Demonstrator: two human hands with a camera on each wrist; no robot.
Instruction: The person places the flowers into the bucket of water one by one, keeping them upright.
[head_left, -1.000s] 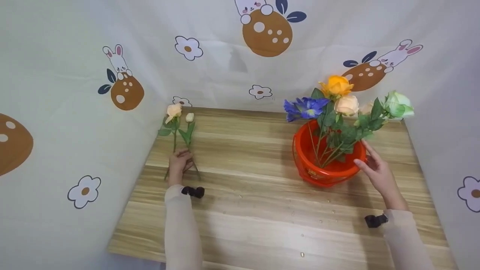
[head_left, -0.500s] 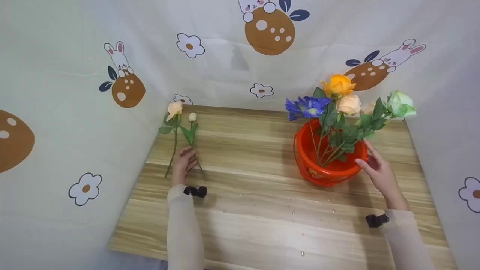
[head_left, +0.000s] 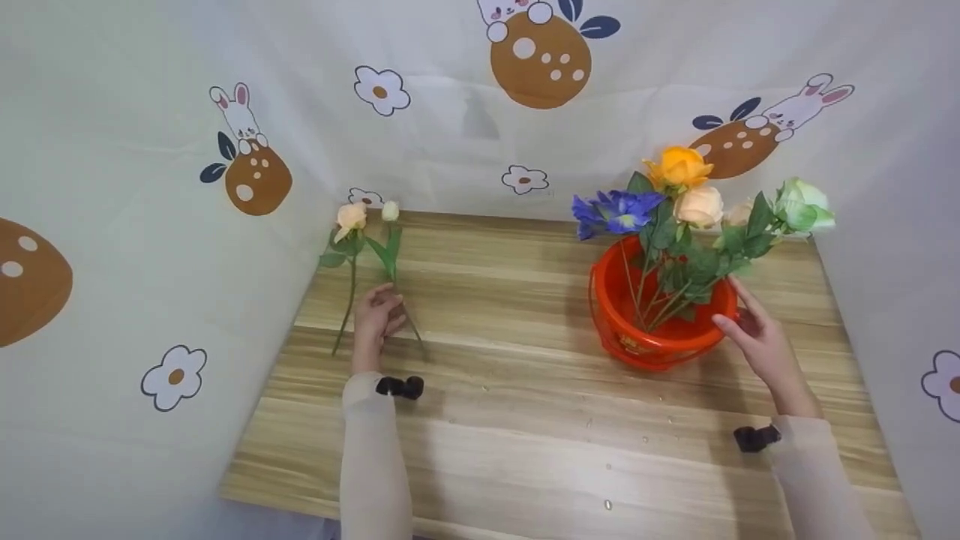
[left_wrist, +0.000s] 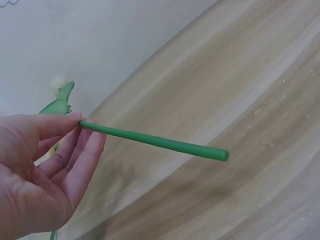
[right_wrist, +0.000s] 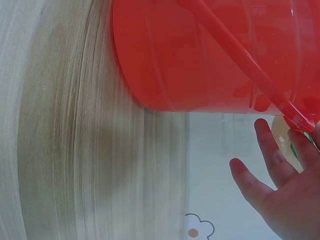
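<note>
In the head view my left hand point(head_left: 380, 313) pinches the stem of a white tulip point(head_left: 390, 211) between thumb and fingertips. The left wrist view shows the tulip's green stem point(left_wrist: 160, 142) sticking out past the fingertips, lifted off the table. A peach rose point(head_left: 351, 217) with a long stem lies just left of that hand. On the right, a red bucket point(head_left: 616, 322) stands upright with several flowers leaning in it. My right hand point(head_left: 766, 346) touches the bucket's right rim, its fingers fairly straight; in the right wrist view some fingers point(right_wrist: 274, 159) are spread apart beside the bucket wall.
Inside the bucket are a blue flower point(head_left: 619, 211), an orange rose point(head_left: 681, 168), peach roses point(head_left: 699, 207) and a pale green rose point(head_left: 804, 205). Printed cloth walls point(head_left: 442, 150) border the wooden table point(head_left: 495, 300). Small shiny bits point(head_left: 608, 505) lie near the front.
My left hand has moved slightly right and away from me, with the tulip going along and its stem end swinging right. The peach rose is left lying. My right hand stays at the bucket.
</note>
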